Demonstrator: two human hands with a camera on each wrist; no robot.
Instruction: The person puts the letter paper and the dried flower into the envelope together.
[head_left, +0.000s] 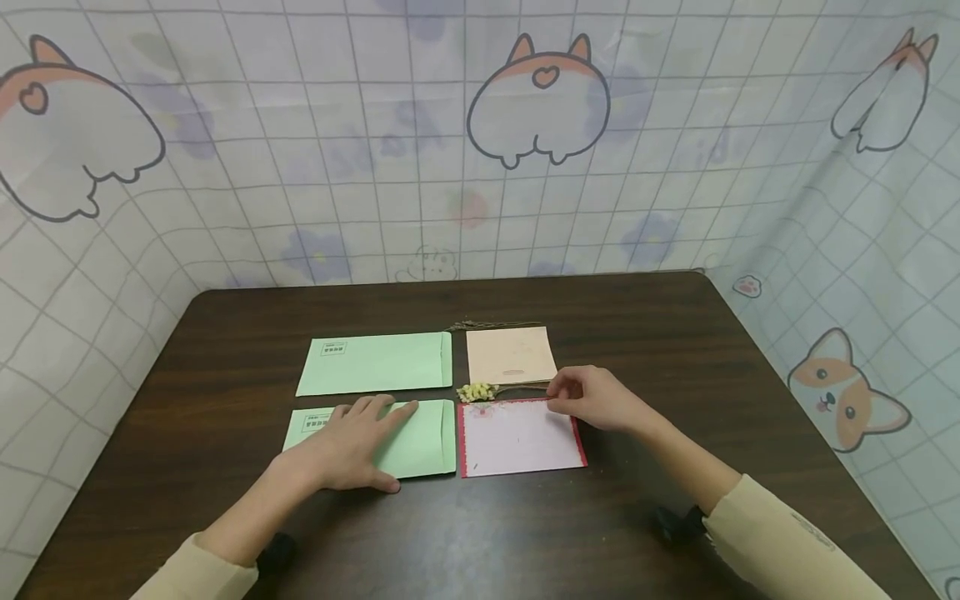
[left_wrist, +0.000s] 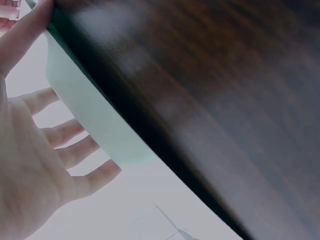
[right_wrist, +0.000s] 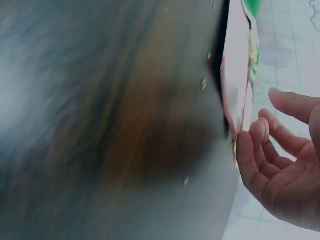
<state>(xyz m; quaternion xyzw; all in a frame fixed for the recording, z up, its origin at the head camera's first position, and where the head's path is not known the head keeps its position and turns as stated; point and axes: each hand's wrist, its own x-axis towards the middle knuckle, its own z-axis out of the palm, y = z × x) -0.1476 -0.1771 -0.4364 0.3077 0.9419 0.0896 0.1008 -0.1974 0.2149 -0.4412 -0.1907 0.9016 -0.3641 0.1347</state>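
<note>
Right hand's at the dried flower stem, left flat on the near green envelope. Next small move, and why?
Probably pinch the stem and lift the dried flower sprig clear. The right hand sits with curled fingers at the stem's end, between the beige card and the pink red-edged card, but a firm grip isn't visible. The left hand lies flat on the near green envelope, steadying it.

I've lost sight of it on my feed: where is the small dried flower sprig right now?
In the head view the dried flower sprig lies mid-table between the beige card and the red-bordered letter paper, its stem running toward the right hand.
</note>
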